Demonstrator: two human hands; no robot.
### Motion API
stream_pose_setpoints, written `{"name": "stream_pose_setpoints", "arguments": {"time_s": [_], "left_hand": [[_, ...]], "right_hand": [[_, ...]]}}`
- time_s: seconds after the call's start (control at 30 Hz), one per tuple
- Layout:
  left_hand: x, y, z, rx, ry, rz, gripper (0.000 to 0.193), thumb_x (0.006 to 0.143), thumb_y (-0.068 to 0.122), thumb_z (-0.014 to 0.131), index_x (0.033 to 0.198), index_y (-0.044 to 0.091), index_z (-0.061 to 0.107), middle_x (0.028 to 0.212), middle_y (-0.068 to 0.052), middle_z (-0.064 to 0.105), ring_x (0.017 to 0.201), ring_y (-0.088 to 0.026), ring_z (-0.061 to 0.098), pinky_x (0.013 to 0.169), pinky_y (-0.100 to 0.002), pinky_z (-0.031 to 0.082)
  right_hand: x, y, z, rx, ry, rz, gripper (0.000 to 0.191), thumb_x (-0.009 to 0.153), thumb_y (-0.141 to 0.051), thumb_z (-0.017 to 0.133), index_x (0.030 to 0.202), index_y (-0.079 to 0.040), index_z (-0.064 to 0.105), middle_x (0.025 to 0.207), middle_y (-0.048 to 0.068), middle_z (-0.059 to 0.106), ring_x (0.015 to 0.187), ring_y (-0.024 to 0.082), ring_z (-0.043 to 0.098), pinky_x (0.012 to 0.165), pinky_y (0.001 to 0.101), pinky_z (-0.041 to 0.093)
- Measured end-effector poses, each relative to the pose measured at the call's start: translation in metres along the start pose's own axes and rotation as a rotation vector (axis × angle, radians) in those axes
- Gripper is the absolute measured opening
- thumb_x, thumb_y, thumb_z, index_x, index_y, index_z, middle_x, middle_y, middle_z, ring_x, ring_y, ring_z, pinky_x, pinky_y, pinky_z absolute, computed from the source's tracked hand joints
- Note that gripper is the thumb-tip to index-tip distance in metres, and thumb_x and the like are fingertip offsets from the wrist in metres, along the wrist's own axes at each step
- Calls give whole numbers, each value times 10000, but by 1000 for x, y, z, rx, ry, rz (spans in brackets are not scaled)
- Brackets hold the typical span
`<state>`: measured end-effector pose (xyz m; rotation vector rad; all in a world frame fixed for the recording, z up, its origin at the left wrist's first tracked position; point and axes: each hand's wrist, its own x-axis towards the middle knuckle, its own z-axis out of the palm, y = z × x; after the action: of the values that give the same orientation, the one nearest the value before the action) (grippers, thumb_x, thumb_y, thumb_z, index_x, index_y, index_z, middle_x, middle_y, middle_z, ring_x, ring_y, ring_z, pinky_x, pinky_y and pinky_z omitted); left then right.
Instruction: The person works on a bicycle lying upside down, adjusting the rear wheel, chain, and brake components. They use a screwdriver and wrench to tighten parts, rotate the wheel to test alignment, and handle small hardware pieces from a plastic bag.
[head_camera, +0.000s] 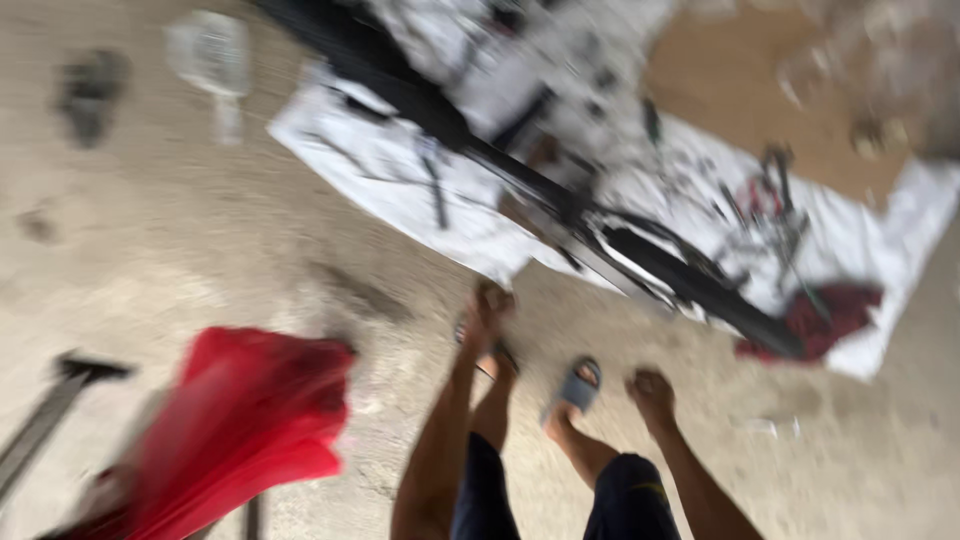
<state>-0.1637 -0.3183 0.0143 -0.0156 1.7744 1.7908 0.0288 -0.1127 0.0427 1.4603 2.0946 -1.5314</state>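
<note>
Frame heavily motion-blurred; fine detail is not resolved. The person is seen from above, both arms reaching down and away toward a concrete floor. The left hand is extended farthest, its grip lying just short of the near edge of a white sheet spread on the floor; whether the fingers are spread or pinching anything cannot be told. The right hand is held nearer the body, apparently curled with nothing seen in it, though this too cannot be told with certainty. The nearest thing is a long black frame part, lying on the sheet with its long axis running diagonally from far left to near right; it lies just beyond and to the right of the left hand, which is the nearer of the two. A blue sandal is noted between the hands. A red cloth lies near left, well apart.
</note>
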Motion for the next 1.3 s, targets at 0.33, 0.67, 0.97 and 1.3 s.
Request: {"name": "stream_pose_setpoints", "arguments": {"time_s": [0.33, 0.67, 0.97, 1.3], "left_hand": [[-163, 84, -132, -50, 507, -492, 270, 915, 122, 625, 1164, 19, 638, 1005, -133, 725, 801, -205, 768, 595, -360, 611], [-52, 160, -294, -376, 728, -159, 287, 984, 170, 622, 1220, 6, 614, 1003, -123, 703, 819, -235, 730, 611, -339, 578], [-13, 170, -462, -581, 993, -271, 294, 963, 154, 649, 1204, -12, 625, 1046, -157, 703, 866, -256, 724, 670, -343, 603], [152, 163, -702, -76, 814, -178, 269, 1014, 182, 577, 1188, -17, 626, 1012, -145, 738, 829, -190, 770, 653, -335, 631]], "right_hand": [[-78, -109, 47, -61, -186, 44, 311, 900, -93, 742, 1190, 11, 697, 1027, 143, 750, 917, 234, 728, 737, 365, 635], [-47, -286, 179, -306, -361, -604, 202, 951, -152, 711, 1095, -12, 696, 925, 116, 742, 795, 176, 697, 691, 312, 566], [-33, -455, 399, -557, -643, -573, 195, 961, -145, 683, 1126, -43, 706, 932, 71, 744, 795, 148, 727, 709, 287, 586], [68, -581, 717, -409, -622, -241, 140, 963, -112, 672, 1080, -36, 669, 840, 31, 704, 746, 109, 702, 613, 269, 580]]}}
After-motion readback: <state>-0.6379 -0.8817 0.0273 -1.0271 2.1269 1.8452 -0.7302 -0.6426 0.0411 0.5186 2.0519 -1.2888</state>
